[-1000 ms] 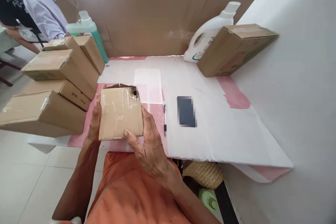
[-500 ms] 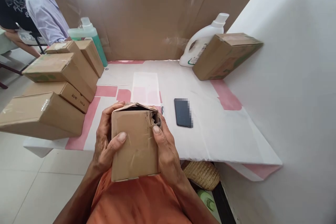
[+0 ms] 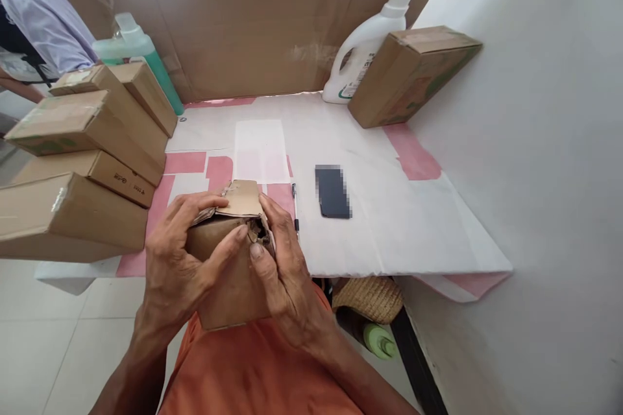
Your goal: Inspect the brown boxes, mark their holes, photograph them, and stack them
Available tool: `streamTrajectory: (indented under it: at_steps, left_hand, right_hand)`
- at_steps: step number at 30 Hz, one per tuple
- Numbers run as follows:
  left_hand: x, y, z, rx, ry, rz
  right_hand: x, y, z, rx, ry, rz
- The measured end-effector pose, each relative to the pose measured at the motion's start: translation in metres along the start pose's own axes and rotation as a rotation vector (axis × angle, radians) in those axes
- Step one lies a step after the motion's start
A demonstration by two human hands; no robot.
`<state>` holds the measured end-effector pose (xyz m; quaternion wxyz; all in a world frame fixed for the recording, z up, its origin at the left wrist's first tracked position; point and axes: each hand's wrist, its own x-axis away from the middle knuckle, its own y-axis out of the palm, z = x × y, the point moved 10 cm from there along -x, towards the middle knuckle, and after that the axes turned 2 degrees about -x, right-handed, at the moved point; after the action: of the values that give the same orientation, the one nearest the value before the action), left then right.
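Hands have shifted on the small, battered brown cardboard box (image 3: 233, 259). Half a second ago it stood upright before the chest, one hand on each side and both thumbs flat on its front face. Now it sits lower and closer to the body, above the orange garment (image 3: 253, 369), just off the near edge of the worktop (image 3: 389, 220), and the grip has climbed to the top. The left hand (image 3: 178, 256) wraps the left side, its fingers curled over the crumpled top flap and its thumb across the front. The right hand (image 3: 285, 272) closes on the right side, its thumb pressed at the torn corner where a dark hole shows. Both hands are clamped on the box, neither open. The top flap, nearly level a moment ago, now tilts up and looks more creased, so I judge that the work has turned from handling the box to prising at its top by the tear.

On the worktop the black pen (image 3: 294, 207) and the dark flat phone (image 3: 332, 191) lie apart from the box, unmoved. Stacked brown cardboard cartons (image 3: 78, 162) stand at the left, and a white plastic jug (image 3: 365, 45) stands beside a leaning brown carton (image 3: 409, 74) at the far right.
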<state>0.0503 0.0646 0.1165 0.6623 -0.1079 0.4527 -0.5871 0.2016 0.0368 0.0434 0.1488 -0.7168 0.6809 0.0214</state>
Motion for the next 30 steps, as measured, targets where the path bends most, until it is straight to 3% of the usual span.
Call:
streamTrajectory:
  at_steps: [5, 13, 17, 19, 21, 24, 27, 30]
  left_hand:
    - [0.002, 0.007, 0.022, -0.193, 0.078, 0.012]
    - [0.005, 0.01, 0.023, -0.231, 0.111, 0.021]
    - [0.004, 0.009, 0.021, -0.226, 0.1, 0.023]
    - [0.003, 0.008, 0.019, -0.209, 0.096, 0.018]
    - [0.002, 0.006, 0.016, -0.19, 0.094, 0.019]
    - [0.0, 0.007, 0.012, -0.176, 0.102, 0.021]
    - [-0.004, 0.01, 0.013, -0.192, 0.132, 0.022]
    - [-0.008, 0.013, 0.013, -0.208, 0.155, 0.017]
  right_hand:
    - [0.003, -0.009, -0.011, 0.027, -0.056, 0.008]
    - [-0.009, -0.008, -0.022, 0.171, -0.175, 0.119]
    - [-0.012, -0.013, -0.02, 0.085, -0.153, 0.106]
    - [-0.015, -0.03, -0.005, -0.032, -0.078, 0.1]
    - [-0.016, -0.06, 0.026, -0.052, 0.054, 0.186]
    - [-0.014, -0.094, 0.088, 0.248, 0.331, 0.26]
    - [-0.012, -0.09, 0.147, 0.534, 0.583, 0.121]
    - [-0.014, -0.077, 0.178, 0.549, 0.647, 0.113]
